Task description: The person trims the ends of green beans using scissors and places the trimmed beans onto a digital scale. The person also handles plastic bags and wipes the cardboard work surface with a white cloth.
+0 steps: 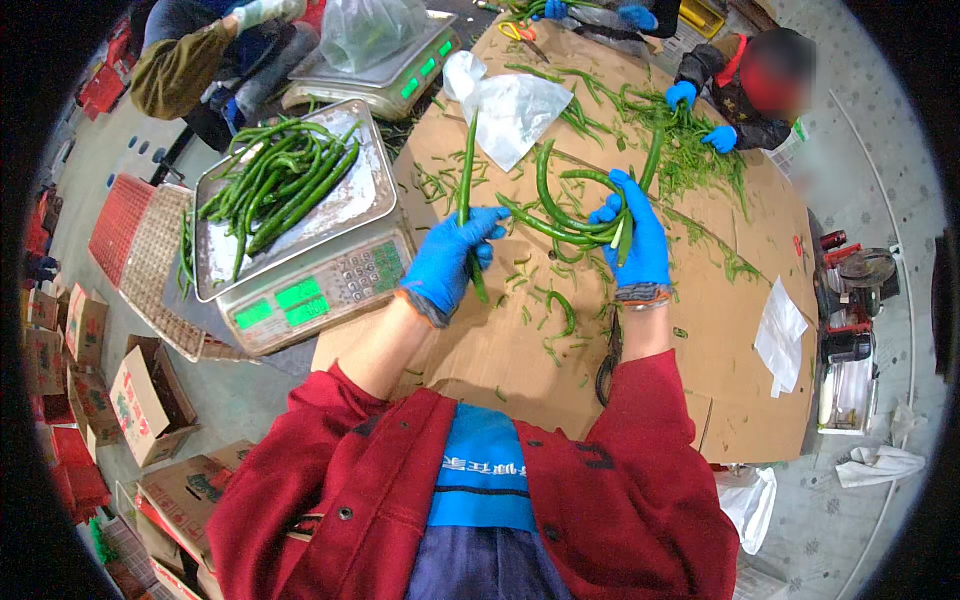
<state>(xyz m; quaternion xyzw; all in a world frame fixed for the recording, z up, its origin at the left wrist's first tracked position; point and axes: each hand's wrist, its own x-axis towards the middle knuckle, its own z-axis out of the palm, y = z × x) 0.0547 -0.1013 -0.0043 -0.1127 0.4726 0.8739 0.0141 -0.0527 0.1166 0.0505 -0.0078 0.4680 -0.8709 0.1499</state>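
My left hand (442, 262), in a blue glove, grips one long green chili pepper (466, 169) that stands nearly upright in the view. In my right hand (639, 236), also gloved in blue, is a small bunch of curved green chili peppers (562, 217); they fan out towards the left hand. Left of my left hand is a digital scale (322, 292) with lit green displays. A heap of long green peppers (281, 176) lies on its metal tray (367, 184). Below my hands, cut stems and a short curled pepper (562, 311) are scattered on the cardboard-covered table (465, 360).
A clear plastic bag (517, 112) lies beyond my hands. Scissors (525, 37) rest at the far edge. A second scale (375, 75) carries a filled bag (373, 34). Blue-gloved co-workers' hands (681, 95) handle trimmings at far right. Cardboard boxes (146, 405) stand on the left floor.
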